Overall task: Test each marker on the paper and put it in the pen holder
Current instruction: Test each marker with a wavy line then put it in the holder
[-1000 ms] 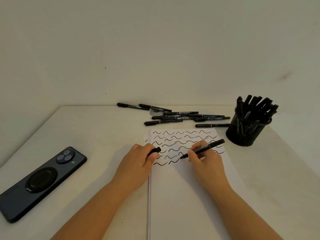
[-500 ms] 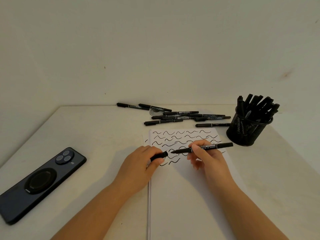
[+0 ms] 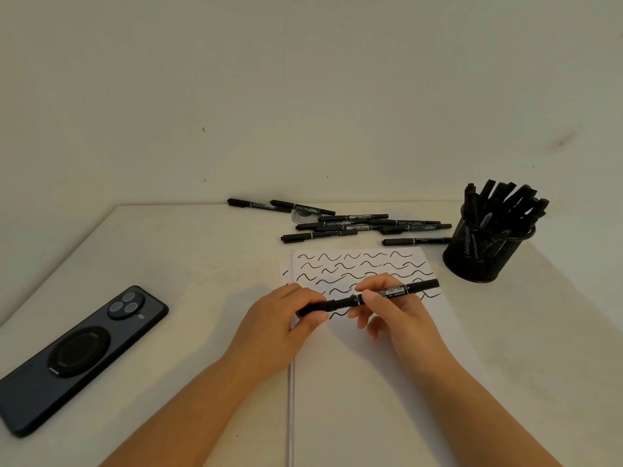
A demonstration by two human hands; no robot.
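Observation:
A black marker [image 3: 418, 286] lies level just above the white paper [image 3: 371, 382], which carries rows of black wavy test strokes. My right hand [image 3: 394, 311] grips the marker's barrel. My left hand [image 3: 279, 328] pinches the black cap [image 3: 312, 309], which sits on the marker's left end. Several loose black markers [image 3: 350, 224] lie in a heap at the back of the table. A black mesh pen holder [image 3: 485, 254] at the right holds several markers.
A dark smartphone [image 3: 72, 358] lies face down at the left on the white table [image 3: 188, 264]. A small round clear object [image 3: 303, 217] sits under the marker heap. A wall rises right behind the table.
My right hand lifted the marker's tip off the paper and turned it level. My left hand brought the cap to the tip, and the cap now sits on the marker's end.

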